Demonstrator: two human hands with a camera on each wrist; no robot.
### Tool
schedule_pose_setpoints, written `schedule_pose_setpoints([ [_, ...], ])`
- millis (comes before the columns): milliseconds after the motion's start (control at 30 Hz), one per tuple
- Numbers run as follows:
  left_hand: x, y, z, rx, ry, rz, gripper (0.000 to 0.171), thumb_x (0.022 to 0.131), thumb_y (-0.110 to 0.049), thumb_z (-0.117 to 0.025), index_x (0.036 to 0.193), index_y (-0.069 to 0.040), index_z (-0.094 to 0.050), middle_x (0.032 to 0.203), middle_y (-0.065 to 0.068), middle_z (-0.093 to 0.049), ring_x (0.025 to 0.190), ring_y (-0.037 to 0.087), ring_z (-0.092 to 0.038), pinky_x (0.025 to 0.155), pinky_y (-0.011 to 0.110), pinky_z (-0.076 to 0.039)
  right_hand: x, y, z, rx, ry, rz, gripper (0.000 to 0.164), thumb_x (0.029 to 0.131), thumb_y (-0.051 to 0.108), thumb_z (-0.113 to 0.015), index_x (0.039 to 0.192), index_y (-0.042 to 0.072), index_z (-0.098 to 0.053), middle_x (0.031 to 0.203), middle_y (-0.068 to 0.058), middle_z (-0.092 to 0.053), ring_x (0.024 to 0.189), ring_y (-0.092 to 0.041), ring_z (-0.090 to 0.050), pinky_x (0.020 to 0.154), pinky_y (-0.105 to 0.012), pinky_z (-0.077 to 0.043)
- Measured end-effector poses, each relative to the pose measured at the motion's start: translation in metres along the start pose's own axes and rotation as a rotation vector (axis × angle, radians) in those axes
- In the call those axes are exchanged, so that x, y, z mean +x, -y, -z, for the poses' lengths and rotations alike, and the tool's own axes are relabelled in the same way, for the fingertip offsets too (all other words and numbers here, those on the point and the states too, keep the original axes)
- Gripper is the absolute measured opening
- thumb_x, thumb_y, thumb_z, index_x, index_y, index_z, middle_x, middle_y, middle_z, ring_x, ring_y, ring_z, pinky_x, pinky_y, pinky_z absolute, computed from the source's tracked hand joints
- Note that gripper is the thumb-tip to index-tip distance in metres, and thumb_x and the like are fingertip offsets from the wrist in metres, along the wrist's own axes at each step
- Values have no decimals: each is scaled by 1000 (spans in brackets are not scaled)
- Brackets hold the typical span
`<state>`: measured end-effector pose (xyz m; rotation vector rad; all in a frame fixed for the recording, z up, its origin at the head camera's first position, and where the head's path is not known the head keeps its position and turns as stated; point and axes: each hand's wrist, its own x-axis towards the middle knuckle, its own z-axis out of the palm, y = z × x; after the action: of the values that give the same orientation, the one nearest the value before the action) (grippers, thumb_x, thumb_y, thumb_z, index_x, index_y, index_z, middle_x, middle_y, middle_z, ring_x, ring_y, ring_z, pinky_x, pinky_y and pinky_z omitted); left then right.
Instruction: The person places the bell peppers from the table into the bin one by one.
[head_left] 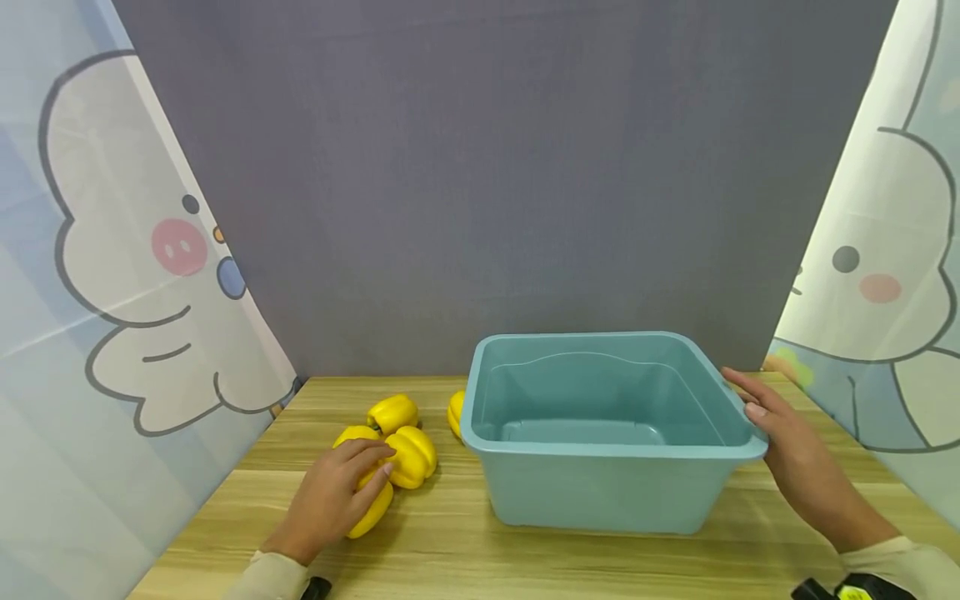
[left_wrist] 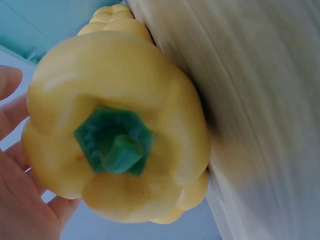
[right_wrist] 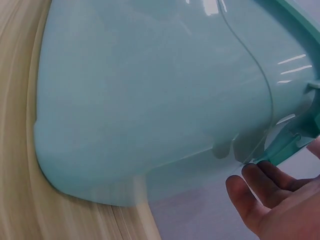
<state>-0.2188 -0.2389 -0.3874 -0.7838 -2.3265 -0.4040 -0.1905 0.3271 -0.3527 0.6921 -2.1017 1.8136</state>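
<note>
Yellow peppers point(head_left: 413, 457) beside teal tub point(head_left: 600, 493)

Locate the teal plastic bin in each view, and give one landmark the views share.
Head: teal plastic bin, right of centre, lower half.
Left wrist: partly visible, top-left corner, beyond yellow bell peppers.
Right wrist: outer wall fills most of the picture.
Shared landmark: wood-grain tabletop, at the bottom in head, right side in left wrist, left side in right wrist.

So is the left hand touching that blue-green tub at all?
Apart. The head view shows it: the left hand is at the yellow peppers, and a stretch of wooden tabletop lies between it and the blue-green tub.
</note>
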Motion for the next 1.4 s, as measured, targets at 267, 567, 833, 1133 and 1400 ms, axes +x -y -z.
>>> schedule_pose_setpoints([
  [267, 0, 1, 2, -1, -10, 11, 17, 90, -19, -76, 106, -15, -77, 106, -6, -70, 96, 11, -65, 79, 39, -55, -2, 1, -1, -238, 44, -38, 51, 110, 8, -31, 160, 14, -26, 152, 14, -35, 119, 2, -48, 84, -14, -46],
  [567, -4, 5, 8, 34, 19, 105, 16, 89, -21, -77, 104, -15, -77, 99, -6, -68, 84, 8, -62, 70, 34, -55, -7, 0, -5, -204, 25, -37, 49, 109, 8, -30, 158, 11, -31, 157, 5, -32, 123, 1, -46, 87, -14, -45],
  [833, -8, 12, 18, 69, 128, 263, 19, 93, -28, -73, 107, -15, -76, 96, -7, -63, 75, 7, -56, 63, 31, -49, -5, 0, -3, -291, 18, -45, 49, 109, 9, -31, 158, 16, -33, 151, 13, -35, 118, 2, -49, 83, -15, -45],
  [1133, -13, 21, 26, 38, 183, 341, 17, 95, -32, -70, 102, -19, -77, 83, -15, -57, 70, 3, -52, 60, 27, -46, -4, 2, -6, -310, 24, -51, 49, 110, 11, -31, 158, 16, -32, 151, 12, -34, 117, 2, -50, 82, -16, -47],
  [1400, -10, 23, 30, 14, 318, 420, 30, 98, -50, -60, 98, -24, -75, 80, -17, -61, 72, 2, -55, 62, 29, -48, -4, 1, -4, -259, 29, -80, 48, 110, 13, -31, 158, 14, -32, 150, 12, -35, 116, 1, -51, 83, -17, -47],
])
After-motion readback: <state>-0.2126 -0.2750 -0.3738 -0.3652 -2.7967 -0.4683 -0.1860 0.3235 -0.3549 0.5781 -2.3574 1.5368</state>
